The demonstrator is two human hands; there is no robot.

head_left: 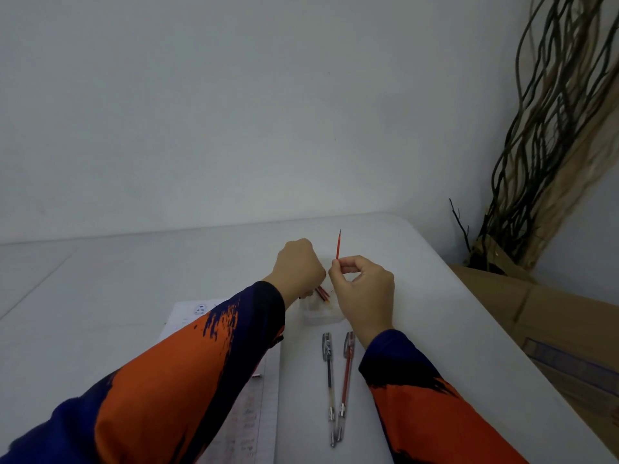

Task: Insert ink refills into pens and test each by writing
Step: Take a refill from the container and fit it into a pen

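Red ink fills the thin refill [338, 246] that stands nearly upright just above the middle of the frame, tip up, pinched at its lower end between thumb and forefinger of the right hand [363, 289]. The other fingers of that hand curl loosely below the pinch.

Just left of it, the left hand [298, 267] is closed into a fist, knuckles up; more red refills [323, 294] stick out from under it, slanting down to the right. Whether the fist grips them I cannot tell, since the hand covers their upper ends. They lie over a small clear box [323, 314] that sits on the white table [100, 279] between and below the two hands, its walls hard to make out.

Below the box, in the lower middle of the frame, two pens lie side by side, almost touching, caps away from the viewer: a black pen [330, 380] on the left and a red pen [346, 376] on the right.

A sheet of paper [254, 413] lies at lower centre left, mostly under the left sleeve [174, 380], which is orange and navy like the right sleeve [425, 406].

Brown cardboard boxes [552, 323] stand at the right edge beside the table, with a bundle of dark twigs [542, 128] rising from behind them toward the upper right, against a pale wall [234, 95].
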